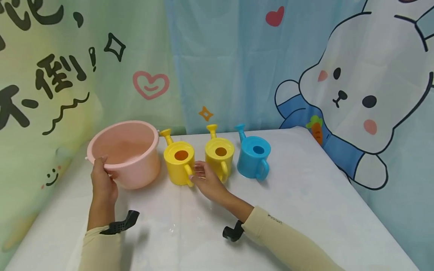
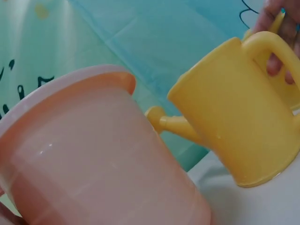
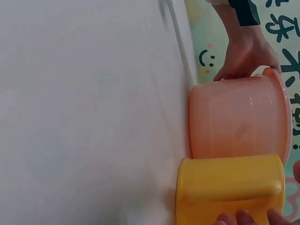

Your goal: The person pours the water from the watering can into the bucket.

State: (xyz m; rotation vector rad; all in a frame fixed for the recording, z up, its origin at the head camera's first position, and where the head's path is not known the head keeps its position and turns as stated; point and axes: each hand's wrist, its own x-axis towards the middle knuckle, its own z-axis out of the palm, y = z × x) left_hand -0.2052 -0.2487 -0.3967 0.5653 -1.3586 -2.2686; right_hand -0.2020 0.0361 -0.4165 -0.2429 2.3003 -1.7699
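Observation:
My left hand (image 1: 103, 184) grips the near left rim of a pink bucket (image 1: 145, 169), thumb over the edge and fingers along the outer wall. The bucket stands on the table at the left. Right beside it is a yellow watering can (image 1: 173, 171), its spout toward the back. My right hand (image 1: 210, 182) reaches between this can and a second yellow watering can (image 1: 211, 158), thumb at the first can's handle. Its fingers (image 3: 243, 216) look loosely spread beside that handle. Further right stands a blue watering can (image 1: 249, 162).
A white cloth (image 1: 183, 233) covers the table. Behind it hangs a printed curtain (image 1: 217, 75) with hearts, writing and a white rabbit. The three cans stand in a row close to the table's back edge.

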